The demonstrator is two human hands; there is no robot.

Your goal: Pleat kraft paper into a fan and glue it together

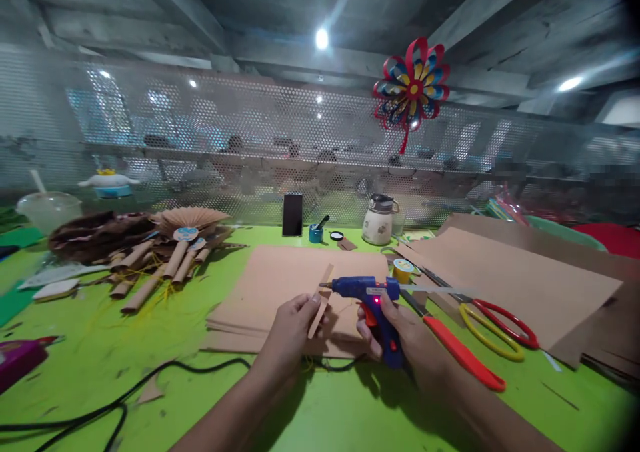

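Observation:
My right hand (400,332) is wrapped round the handle of a blue hot glue gun (355,287) with an orange trigger and a lit red light. A clear glue stick (430,289) juts from its back end. Between thumb and fingers, my left hand (295,322) pinches a narrow strip of brown paper (320,312). The gun's nozzle points left and meets or nearly meets the strip's upper part; whether they touch I cannot tell. Beneath both hands lies a stack of brown kraft paper sheets (270,279).
Right of the gun lie red- and yellow-handled scissors (493,325), a red-handled tool (465,352) and large brown sheets (520,265). Paper fans with rolled handles (175,259) are piled left. A black cable (165,372) crosses the front left. A phone (293,215) and a jug (379,222) stand behind.

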